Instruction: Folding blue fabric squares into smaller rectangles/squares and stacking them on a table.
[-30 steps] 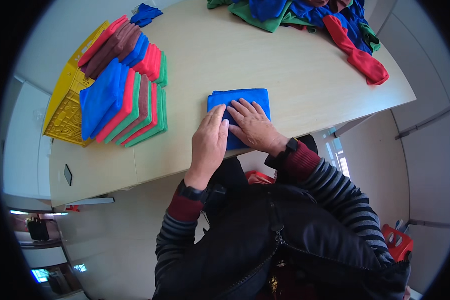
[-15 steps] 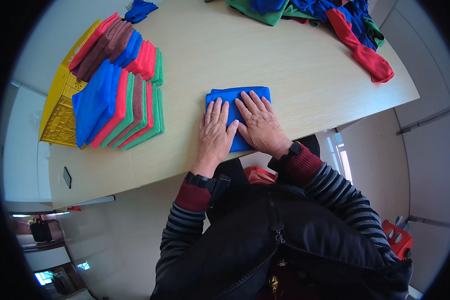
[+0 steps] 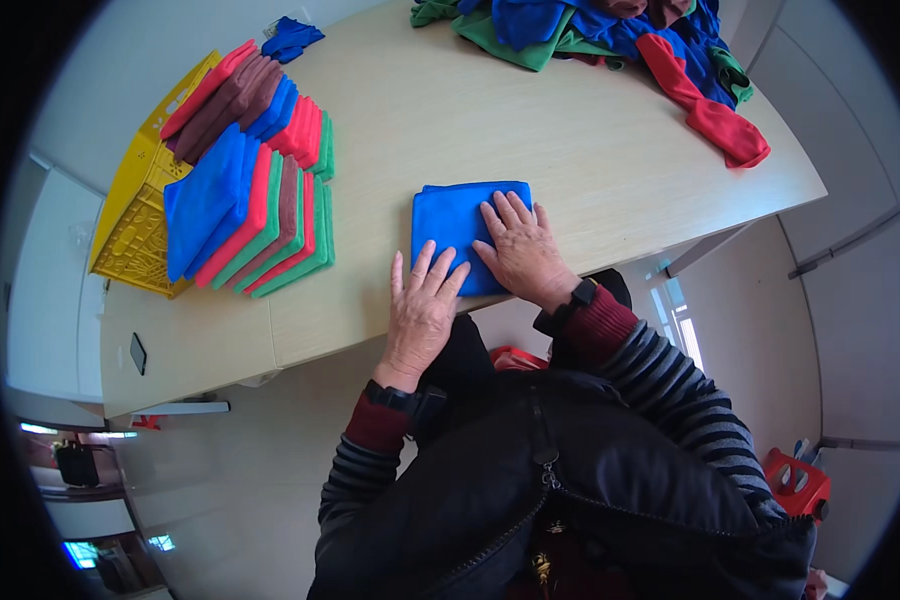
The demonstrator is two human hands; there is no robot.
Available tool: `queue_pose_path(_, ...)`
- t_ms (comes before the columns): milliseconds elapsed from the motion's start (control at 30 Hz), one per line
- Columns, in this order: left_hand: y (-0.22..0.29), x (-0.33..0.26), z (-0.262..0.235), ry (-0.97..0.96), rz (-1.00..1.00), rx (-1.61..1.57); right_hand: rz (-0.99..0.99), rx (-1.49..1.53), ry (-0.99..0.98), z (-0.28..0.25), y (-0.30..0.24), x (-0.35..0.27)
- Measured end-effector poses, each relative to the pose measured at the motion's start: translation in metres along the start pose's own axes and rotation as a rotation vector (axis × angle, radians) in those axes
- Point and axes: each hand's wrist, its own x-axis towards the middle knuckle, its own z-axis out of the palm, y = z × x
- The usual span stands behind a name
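Note:
A blue folded cloth lies flat near the front edge of the table, squared off, with a second layer peeking out along its far side. On its right half rests my right hand, fingers spread over the fabric. My left hand is at the cloth's near left corner, its fingers apart; some fingertips overlap the cloth while the forefinger-side and thumb lie near its lower edge. Neither hand grips anything. Dark bands circle both wrists.
At the left, folded red, brown, blue and green cloths stand in two rows against a yellow openwork basket. A loose heap of cloths lies at the back right, a red one trailing out. A small dark flat object lies at the table's left.
My left hand has slid back toward me, uncovering the cloth's left half. My right hand stays spread on the cloth. The whole view has shifted slightly.

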Motion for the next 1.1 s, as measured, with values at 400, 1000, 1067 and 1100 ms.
queue_pose_path(400,-0.067,0.013,0.006,0.152,-0.242,0.06,-0.045,-0.001,-0.583,-0.1,-0.035,-0.002)
queue_pose_path(1000,-0.028,0.023,0.033,-0.116,-0.433,0.014,-0.227,0.073,-0.063,0.018,-0.007,0.05)
queue_pose_path(1067,-0.026,0.023,0.033,-0.118,-0.434,0.007,-0.203,0.045,-0.051,0.015,0.002,0.047)
queue_pose_path(1100,-0.025,0.023,0.032,-0.114,-0.433,0.002,-0.162,0.044,-0.068,0.013,0.007,0.046)
